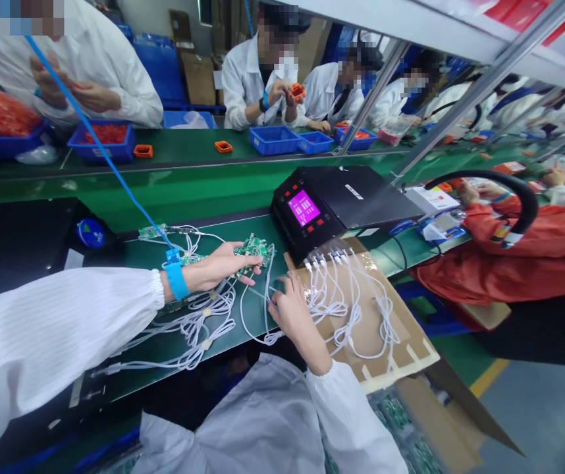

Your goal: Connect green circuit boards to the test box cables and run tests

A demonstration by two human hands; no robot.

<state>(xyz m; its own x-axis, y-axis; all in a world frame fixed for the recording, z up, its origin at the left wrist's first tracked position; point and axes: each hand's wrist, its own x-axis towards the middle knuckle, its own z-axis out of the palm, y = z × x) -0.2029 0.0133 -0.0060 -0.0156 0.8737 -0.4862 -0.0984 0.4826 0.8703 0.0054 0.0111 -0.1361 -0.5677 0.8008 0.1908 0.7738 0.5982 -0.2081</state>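
Green circuit boards (255, 249) are gripped in my left hand (223, 264), which wears a blue wrist strap (177, 282) tied to a blue cord. My right hand (292, 306) is just to the right, fingers bent at a thin white cable; what its fingertips hold is too small to tell. Coiled white cables (203, 322) lie below my left hand on the green bench (257, 303). More white cables (346, 309) run from a black tester (302, 217) with a lit pink screen over a cardboard sheet (411, 345).
A black box (30, 243) stands at the left. Behind the bench, a conveyor (184, 146) carries blue bins (273, 140) and orange frames (223, 147), with several people in white beyond. A person's orange sleeve (534, 230) is at the right, beside a black hose (524, 191).
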